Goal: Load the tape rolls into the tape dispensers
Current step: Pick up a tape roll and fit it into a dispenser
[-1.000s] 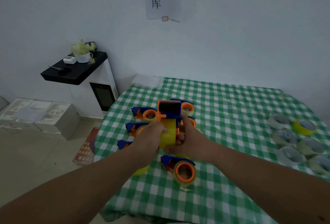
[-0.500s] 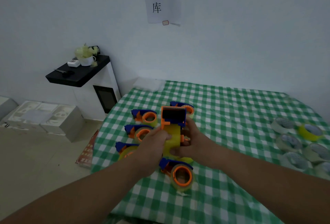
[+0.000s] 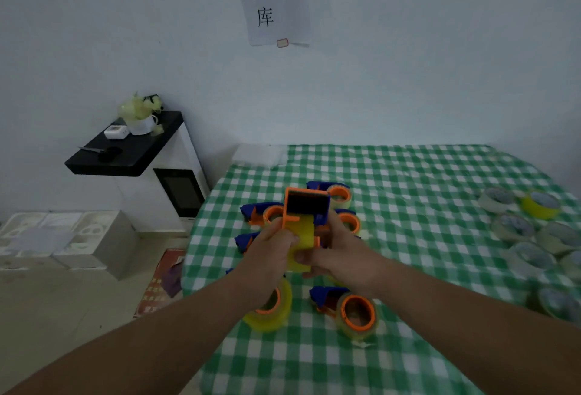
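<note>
**Inspector:** Little displacement is recorded since the earlier frame: the tape dispenser (image 3: 306, 206) is held slightly nearer, and the yellow tape roll (image 3: 302, 245) is seated a little deeper in it. Both are held in the air above the middle of the table's left half.

**Clerk:** And the hands?

**Inspector:** The left hand (image 3: 270, 256) is curled round the roll's left side, and the right hand (image 3: 341, 258) is curled round the dispenser's right side with its thumb laid on the roll's lower face. Neither is spread.

**Clerk:** How is the roll judged to handle?

**Inspector:** It is judged light and stiff, with a smooth outer face that may slip. It is best taken by its flat sides or rim, with the loose sticky end kept clear. The dispenser is rigid plastic; its cutter end is best avoided.

**Clerk:** What lies around?

**Inspector:** Loaded dispensers (image 3: 355, 313) are grouped beneath and beyond the hands on the checked table (image 3: 408, 357), towards its left edge. Spare tape rolls (image 3: 515, 228) are clustered along the right edge, well apart from the hands. A black shelf (image 3: 125, 155) and white boxes (image 3: 66, 240) are noted left of the table, and a paper notice (image 3: 273, 1) on the wall.
</note>
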